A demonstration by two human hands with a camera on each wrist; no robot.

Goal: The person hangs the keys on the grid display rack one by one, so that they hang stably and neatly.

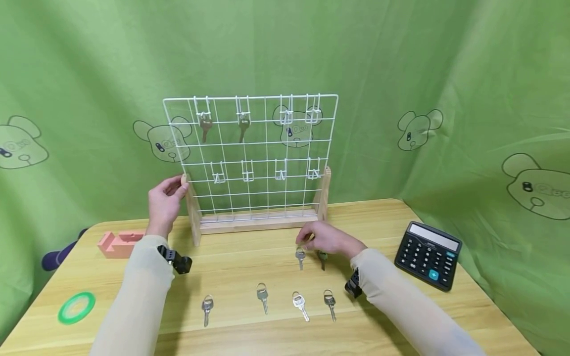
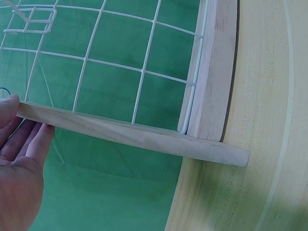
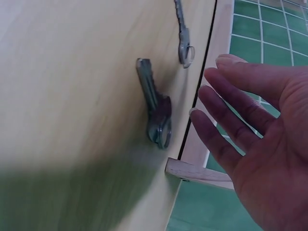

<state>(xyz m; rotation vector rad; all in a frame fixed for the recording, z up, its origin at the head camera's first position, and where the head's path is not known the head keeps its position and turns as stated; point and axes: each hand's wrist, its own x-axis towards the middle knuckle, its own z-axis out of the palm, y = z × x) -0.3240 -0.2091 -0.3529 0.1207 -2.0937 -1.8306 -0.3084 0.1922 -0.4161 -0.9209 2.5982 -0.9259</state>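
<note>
Two keys (image 1: 205, 126) hang upper left on our rack (image 1: 249, 158); six lie on the worktop (image 1: 249, 277) lower centre. Our left hand (image 1: 164, 202) steadies the rack, flat-fingered; our right hand (image 1: 322, 239) hovers unclenched over two keys (image 1: 300, 257).

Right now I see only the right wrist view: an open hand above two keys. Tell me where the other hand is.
Observer: The left hand touches the left post of the rack, fingers straight.
Operator: Report what hangs on that rack.
Observer: Two keys, on the top row's two left hooks: one and another. The other hooks are bare.
Operator: List any keys beyond my two.
Observer: Four more lie in a row nearer the person, from the leftmost key to the rightmost key.
</note>
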